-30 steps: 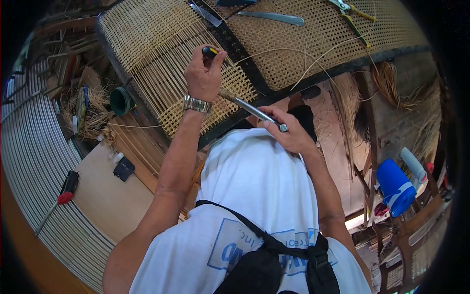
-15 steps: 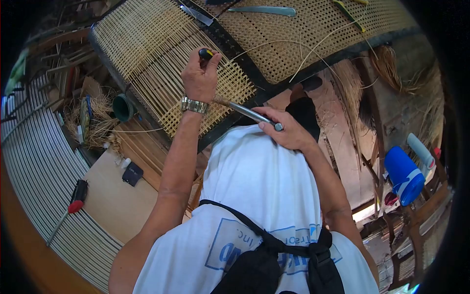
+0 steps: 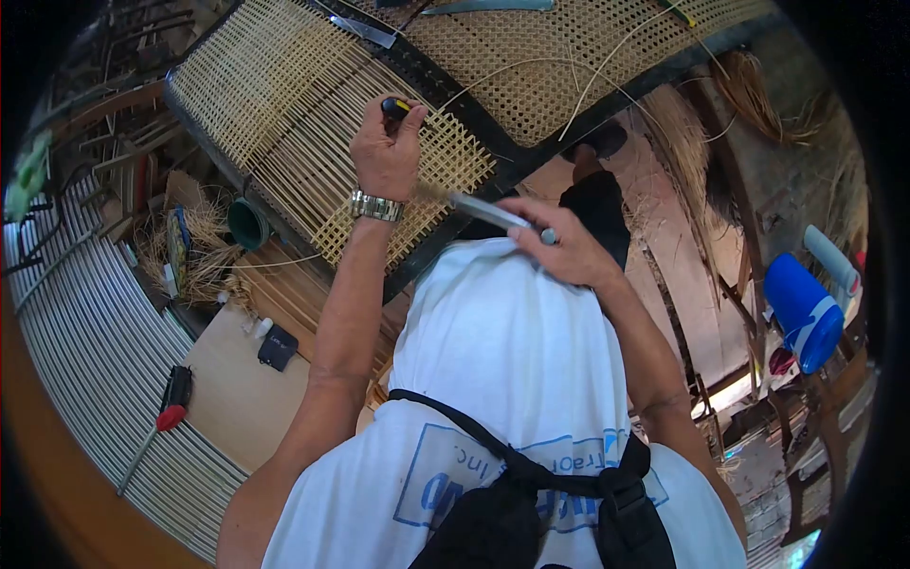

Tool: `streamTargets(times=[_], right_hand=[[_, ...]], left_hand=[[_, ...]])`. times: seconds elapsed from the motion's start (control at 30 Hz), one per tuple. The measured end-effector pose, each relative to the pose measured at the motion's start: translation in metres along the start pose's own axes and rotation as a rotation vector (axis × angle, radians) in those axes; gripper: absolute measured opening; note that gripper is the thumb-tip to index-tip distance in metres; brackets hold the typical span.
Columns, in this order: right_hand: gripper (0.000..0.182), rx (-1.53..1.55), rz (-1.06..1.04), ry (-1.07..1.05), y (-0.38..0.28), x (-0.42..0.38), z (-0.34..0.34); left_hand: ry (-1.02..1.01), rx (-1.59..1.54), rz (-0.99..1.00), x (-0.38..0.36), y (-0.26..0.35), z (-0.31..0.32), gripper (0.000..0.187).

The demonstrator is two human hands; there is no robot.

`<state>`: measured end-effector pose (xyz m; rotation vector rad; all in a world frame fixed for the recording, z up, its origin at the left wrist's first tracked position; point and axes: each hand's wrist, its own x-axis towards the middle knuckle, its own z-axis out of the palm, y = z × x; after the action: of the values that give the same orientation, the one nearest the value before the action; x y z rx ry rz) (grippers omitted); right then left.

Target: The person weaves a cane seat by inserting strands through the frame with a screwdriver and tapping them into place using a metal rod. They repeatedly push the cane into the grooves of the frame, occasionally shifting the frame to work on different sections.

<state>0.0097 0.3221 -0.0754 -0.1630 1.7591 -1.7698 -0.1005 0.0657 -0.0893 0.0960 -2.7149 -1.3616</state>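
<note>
Left hand (image 3: 384, 159) grips black-and-yellow handle (image 3: 394, 108) over the cane panel (image 3: 261, 90); right hand (image 3: 564, 248) grips metal bar (image 3: 485, 211) at panel's near edge. Shirt (image 3: 502, 332) on near side of panel: upside-down "Inc." legible, rest partly covered.

Blurred metal rod (image 3: 485, 211); flat blade (image 3: 493, 5) cropped by top edge

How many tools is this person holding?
2: a black-and-yellow tool in the left hand, and a metal rod in the right hand. Others may be hidden.
</note>
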Motion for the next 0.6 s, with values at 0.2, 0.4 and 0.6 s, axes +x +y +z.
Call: streamTargets(times=[0.2, 0.4, 0.6], right_hand=[[0.044, -0.013, -0.024, 0.055, 0.002, -0.007, 0.009], [0.043, 0.007, 0.101, -0.047, -0.005, -0.004, 0.012], [0.042, 0.001, 0.091, 0.127, 0.005, -0.005, 0.022]], left_hand=[[0.082, -0.074, 0.010, 0.005, 0.014, -0.017, 0.024], [0.048, 0.053, 0.077, 0.008, 0.001, -0.002, 0.022], [0.025, -0.087, 0.059, 0.003, 0.016, -0.011, 0.021]])
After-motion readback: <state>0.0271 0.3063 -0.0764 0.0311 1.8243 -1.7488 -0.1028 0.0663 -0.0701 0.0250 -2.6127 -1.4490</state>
